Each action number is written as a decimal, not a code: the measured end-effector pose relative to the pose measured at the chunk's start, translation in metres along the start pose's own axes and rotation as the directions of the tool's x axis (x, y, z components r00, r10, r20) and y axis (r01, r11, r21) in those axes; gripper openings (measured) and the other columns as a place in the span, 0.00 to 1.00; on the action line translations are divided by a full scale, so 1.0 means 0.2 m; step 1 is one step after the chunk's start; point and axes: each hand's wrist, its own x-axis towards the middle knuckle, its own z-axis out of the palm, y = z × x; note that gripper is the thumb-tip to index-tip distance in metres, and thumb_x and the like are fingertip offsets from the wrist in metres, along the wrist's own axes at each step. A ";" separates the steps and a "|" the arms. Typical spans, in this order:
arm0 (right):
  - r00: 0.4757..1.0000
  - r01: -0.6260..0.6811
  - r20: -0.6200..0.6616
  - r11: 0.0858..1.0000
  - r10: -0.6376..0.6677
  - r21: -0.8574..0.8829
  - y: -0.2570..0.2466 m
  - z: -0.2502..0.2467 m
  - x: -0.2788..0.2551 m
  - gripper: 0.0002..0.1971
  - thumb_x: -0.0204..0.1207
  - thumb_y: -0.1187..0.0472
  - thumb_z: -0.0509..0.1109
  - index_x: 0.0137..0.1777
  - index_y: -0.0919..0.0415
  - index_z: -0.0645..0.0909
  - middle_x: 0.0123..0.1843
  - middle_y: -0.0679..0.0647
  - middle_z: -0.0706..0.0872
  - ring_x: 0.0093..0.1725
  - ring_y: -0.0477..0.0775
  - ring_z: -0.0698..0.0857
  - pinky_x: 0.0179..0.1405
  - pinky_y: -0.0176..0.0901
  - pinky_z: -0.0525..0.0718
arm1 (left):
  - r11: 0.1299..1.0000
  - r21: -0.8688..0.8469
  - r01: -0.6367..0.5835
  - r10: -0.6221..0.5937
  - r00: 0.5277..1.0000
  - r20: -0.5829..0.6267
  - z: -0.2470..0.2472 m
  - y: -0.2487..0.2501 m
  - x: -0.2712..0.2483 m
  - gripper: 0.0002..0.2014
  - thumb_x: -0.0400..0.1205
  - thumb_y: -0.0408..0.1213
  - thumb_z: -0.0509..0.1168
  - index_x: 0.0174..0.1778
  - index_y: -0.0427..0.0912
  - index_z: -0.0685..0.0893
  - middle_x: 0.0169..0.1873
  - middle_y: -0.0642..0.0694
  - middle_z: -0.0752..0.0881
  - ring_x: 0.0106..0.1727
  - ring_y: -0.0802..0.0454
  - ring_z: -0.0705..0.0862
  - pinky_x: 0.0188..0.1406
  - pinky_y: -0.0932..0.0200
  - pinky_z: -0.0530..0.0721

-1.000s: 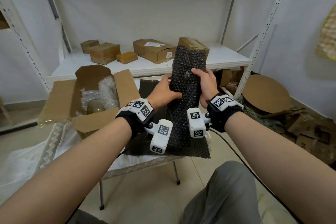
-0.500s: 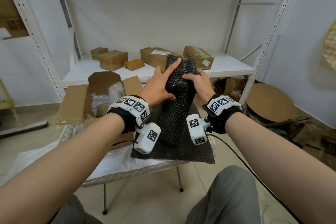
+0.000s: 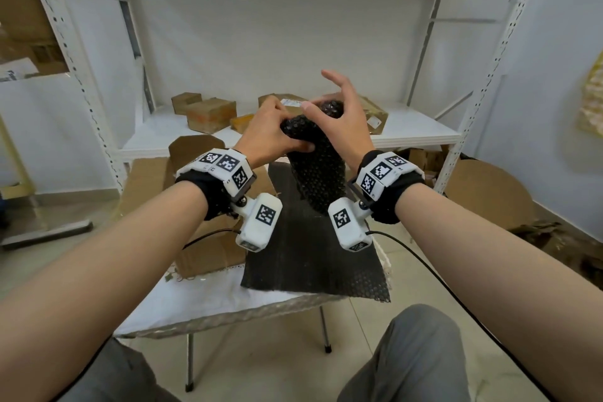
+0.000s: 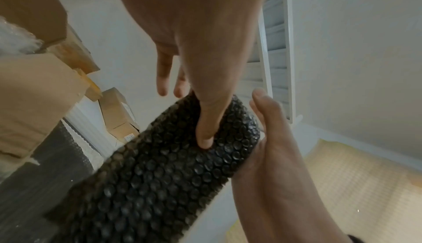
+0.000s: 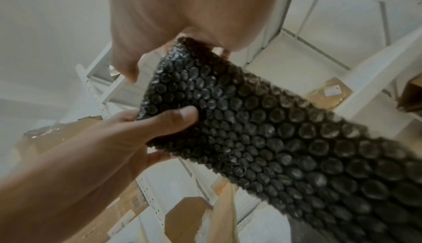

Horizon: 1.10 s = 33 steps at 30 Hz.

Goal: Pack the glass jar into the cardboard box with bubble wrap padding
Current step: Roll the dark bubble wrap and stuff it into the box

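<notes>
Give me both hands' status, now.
Left hand: grips the top of the black bubble wrap roll, thumb across it.
Right hand: thumb and palm hold the roll's top; fingers spread above.

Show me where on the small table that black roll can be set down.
Best patch: the flat black bubble sheet at the table's near right, under the roll. A white strip lies bare at the near left. The far left is crowded by the open cardboard box.

Light: soft, even, bright on white walls; faint shadows.
Head view: sharp centre, shelf uprights [image 3: 483, 81] bowed at edges.
Wrist views: dimmer, grainy, motion-smeared bubble wrap [image 5: 285, 138].
</notes>
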 end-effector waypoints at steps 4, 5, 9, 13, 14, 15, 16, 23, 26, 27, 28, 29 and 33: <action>0.998 0.053 0.042 0.995 -0.049 -0.081 -0.02 0.00 0.03 0.37 0.67 0.44 0.81 0.74 0.48 0.71 0.72 0.43 0.77 0.70 0.48 0.77 0.73 0.50 0.75 | 0.999 -0.042 -0.034 0.032 0.999 -0.038 -0.07 0.03 -0.03 0.15 0.68 0.50 0.81 0.42 0.59 0.82 0.46 0.52 0.86 0.50 0.56 0.84 0.48 0.57 0.79; 0.997 0.053 0.052 0.995 -0.048 -0.084 -0.03 0.00 0.04 0.37 0.66 0.45 0.81 0.74 0.49 0.71 0.71 0.43 0.77 0.70 0.47 0.77 0.72 0.46 0.74 | 0.998 -0.037 -0.042 0.042 0.999 -0.023 -0.09 0.04 -0.04 0.12 0.69 0.49 0.81 0.43 0.60 0.85 0.43 0.55 0.88 0.47 0.59 0.85 0.46 0.57 0.81; 0.988 0.117 0.126 0.974 -0.094 -0.192 -0.08 0.10 0.07 0.38 0.65 0.46 0.81 0.73 0.50 0.69 0.55 0.48 0.80 0.55 0.53 0.81 0.58 0.48 0.79 | 0.999 0.036 -0.018 0.018 1.000 0.002 -0.15 0.03 -0.03 0.15 0.66 0.48 0.78 0.44 0.52 0.83 0.37 0.53 0.88 0.42 0.50 0.87 0.41 0.49 0.86; 0.945 0.298 0.249 0.874 -0.213 -0.384 -0.16 0.25 0.12 0.37 0.65 0.48 0.76 0.75 0.52 0.68 0.43 0.45 0.79 0.48 0.54 0.83 0.59 0.56 0.78 | 0.999 0.030 -0.028 0.029 0.999 -0.014 -0.22 -0.01 -0.04 0.16 0.64 0.41 0.76 0.44 0.41 0.84 0.35 0.45 0.89 0.37 0.46 0.88 0.39 0.43 0.88; 0.939 0.325 0.251 0.847 -0.236 -0.421 -0.18 0.29 0.13 0.38 0.65 0.46 0.75 0.75 0.51 0.67 0.47 0.46 0.81 0.52 0.54 0.82 0.60 0.53 0.75 | 1.000 0.025 -0.010 0.011 0.999 -0.044 -0.25 -0.04 -0.04 0.14 0.65 0.40 0.76 0.44 0.41 0.85 0.35 0.46 0.90 0.37 0.48 0.89 0.39 0.45 0.88; 0.936 0.342 0.238 0.824 -0.258 -0.452 -0.20 0.32 0.14 0.38 0.64 0.44 0.74 0.76 0.50 0.68 0.52 0.47 0.81 0.57 0.54 0.80 0.60 0.50 0.72 | 1.000 0.024 0.014 -0.012 0.997 -0.076 -0.28 -0.07 -0.05 0.13 0.67 0.40 0.76 0.44 0.41 0.85 0.35 0.46 0.90 0.36 0.52 0.88 0.39 0.48 0.88; 0.937 0.347 0.214 0.811 -0.277 -0.470 -0.21 0.36 0.15 0.38 0.64 0.42 0.73 0.75 0.49 0.69 0.55 0.47 0.81 0.59 0.53 0.78 0.58 0.48 0.70 | 0.999 0.026 0.040 -0.037 0.993 -0.115 -0.31 -0.11 -0.06 0.11 0.68 0.40 0.76 0.44 0.42 0.85 0.36 0.47 0.89 0.35 0.55 0.87 0.38 0.51 0.86; 0.999 0.050 0.033 0.919 -0.040 -0.392 -0.16 0.63 0.13 0.27 0.72 0.43 0.69 0.66 0.54 0.70 0.63 0.52 0.78 0.55 0.55 0.82 0.55 0.53 0.81 | 0.961 0.100 0.256 -0.198 0.897 -0.395 -0.44 -0.36 -0.20 0.30 0.71 0.43 0.74 0.65 0.40 0.71 0.53 0.40 0.86 0.54 0.38 0.84 0.51 0.47 0.83; 0.924 -0.326 0.161 0.935 0.346 -0.138 -0.09 0.78 0.13 0.45 0.67 0.33 0.70 0.79 0.55 0.59 0.77 0.58 0.71 0.71 0.63 0.78 0.64 0.61 0.82 | 0.955 0.086 0.285 -0.222 0.875 -0.431 -0.44 -0.45 -0.29 0.32 0.69 0.38 0.75 0.65 0.41 0.68 0.52 0.41 0.85 0.54 0.37 0.85 0.52 0.46 0.83; 0.884 -0.410 0.220 0.910 0.411 -0.055 -0.07 0.83 0.12 0.51 0.64 0.31 0.72 0.82 0.51 0.55 0.80 0.59 0.68 0.73 0.65 0.76 0.60 0.63 0.86 | 0.951 0.092 0.294 -0.231 0.878 -0.419 -0.44 -0.49 -0.32 0.32 0.69 0.37 0.76 0.65 0.41 0.68 0.51 0.42 0.84 0.54 0.38 0.85 0.51 0.49 0.82; 0.854 -0.463 0.271 0.886 0.443 0.011 -0.06 0.88 0.11 0.54 0.63 0.32 0.74 0.84 0.48 0.51 0.81 0.59 0.68 0.73 0.65 0.76 0.52 0.63 0.90 | 0.947 0.095 0.306 -0.244 0.882 -0.402 -0.43 -0.53 -0.34 0.32 0.68 0.37 0.76 0.64 0.43 0.67 0.50 0.44 0.84 0.53 0.39 0.85 0.49 0.50 0.82; 0.843 -0.484 0.299 0.873 0.446 0.062 -0.04 0.93 0.09 0.55 0.63 0.35 0.76 0.84 0.47 0.49 0.80 0.59 0.68 0.72 0.64 0.77 0.45 0.61 0.92 | 0.945 0.098 0.313 -0.255 0.889 -0.382 -0.42 -0.56 -0.37 0.31 0.68 0.38 0.76 0.62 0.44 0.67 0.49 0.46 0.83 0.52 0.40 0.85 0.47 0.50 0.83; 0.892 -0.410 0.253 0.907 0.375 0.099 0.05 1.09 0.03 0.47 0.68 0.45 0.78 0.83 0.55 0.58 0.74 0.57 0.68 0.69 0.54 0.75 0.60 0.61 0.87 | 0.935 0.149 0.322 -0.266 0.913 -0.309 -0.38 -0.67 -0.44 0.26 0.66 0.51 0.72 0.51 0.49 0.65 0.42 0.49 0.82 0.42 0.44 0.84 0.38 0.48 0.84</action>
